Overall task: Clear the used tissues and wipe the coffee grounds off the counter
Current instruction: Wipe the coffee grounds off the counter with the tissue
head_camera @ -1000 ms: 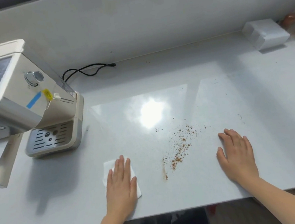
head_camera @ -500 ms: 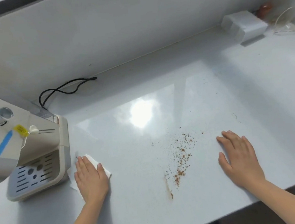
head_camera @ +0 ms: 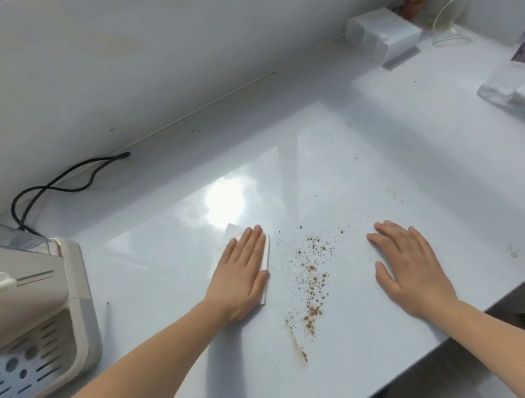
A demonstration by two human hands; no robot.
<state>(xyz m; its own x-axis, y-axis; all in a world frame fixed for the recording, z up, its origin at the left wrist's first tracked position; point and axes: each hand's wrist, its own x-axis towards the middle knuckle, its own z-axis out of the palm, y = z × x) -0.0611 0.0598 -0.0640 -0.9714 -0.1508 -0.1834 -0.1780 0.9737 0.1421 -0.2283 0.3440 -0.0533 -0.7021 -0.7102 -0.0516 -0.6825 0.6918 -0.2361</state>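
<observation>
Brown coffee grounds (head_camera: 311,282) lie scattered in a streak on the white counter (head_camera: 347,166), with a smeared trail toward the front edge. My left hand (head_camera: 241,278) lies flat on a white tissue (head_camera: 266,262), pressing it to the counter just left of the grounds; only the tissue's edges show around my fingers. My right hand (head_camera: 410,265) rests flat on the counter to the right of the grounds, fingers apart, holding nothing.
A beige coffee machine (head_camera: 33,314) with a drip tray stands at the left, its black cord (head_camera: 63,184) along the wall. A white box (head_camera: 383,37), a clear bottle (head_camera: 510,72) and a clear glass item (head_camera: 452,25) stand at the back right. The counter's front edge runs near my wrists.
My left hand slid the tissue to the right, from beside the coffee machine to just left of the grounds. My right hand stayed flat in place. The view shifted right.
</observation>
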